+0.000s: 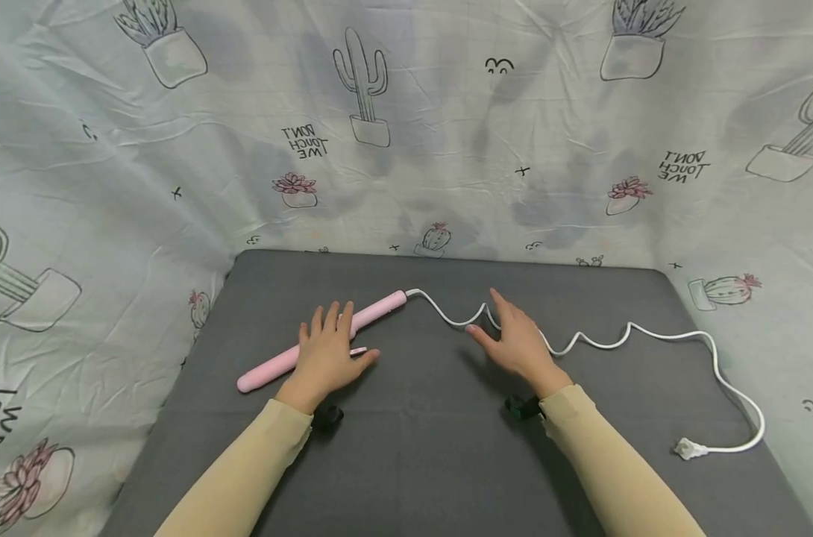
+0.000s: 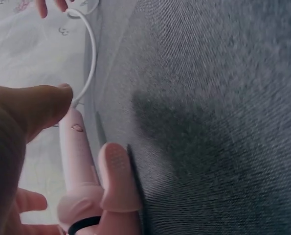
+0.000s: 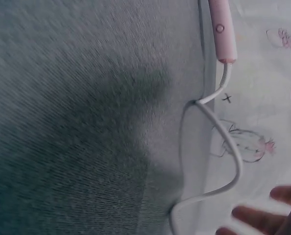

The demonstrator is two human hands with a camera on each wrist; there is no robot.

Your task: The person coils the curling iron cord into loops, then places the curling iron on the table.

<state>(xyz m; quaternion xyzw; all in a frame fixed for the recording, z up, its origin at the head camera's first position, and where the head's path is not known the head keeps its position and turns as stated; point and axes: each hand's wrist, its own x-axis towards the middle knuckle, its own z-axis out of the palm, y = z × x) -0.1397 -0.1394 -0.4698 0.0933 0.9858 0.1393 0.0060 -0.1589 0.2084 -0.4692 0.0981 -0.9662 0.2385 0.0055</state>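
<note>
A pink curling iron (image 1: 380, 308) lies slantwise on the grey table, its rounded barrel end toward the near left. My left hand (image 1: 326, 358) is over its middle with fingers spread, covering part of it; whether it touches the iron I cannot tell. The left wrist view shows the handle (image 2: 77, 147) with a button, and the clamp lever (image 2: 118, 178) beside it. From the handle end a white cord (image 1: 601, 345) runs right in waves. Above this cord is my right hand (image 1: 519, 349), thumb and fingers apart, gripping nothing.
The cord ends in a white plug (image 1: 690, 449) near the right edge of the grey table (image 1: 406, 462). Pale cloth (image 1: 433, 179) printed with potted cacti hangs behind the table and along both sides.
</note>
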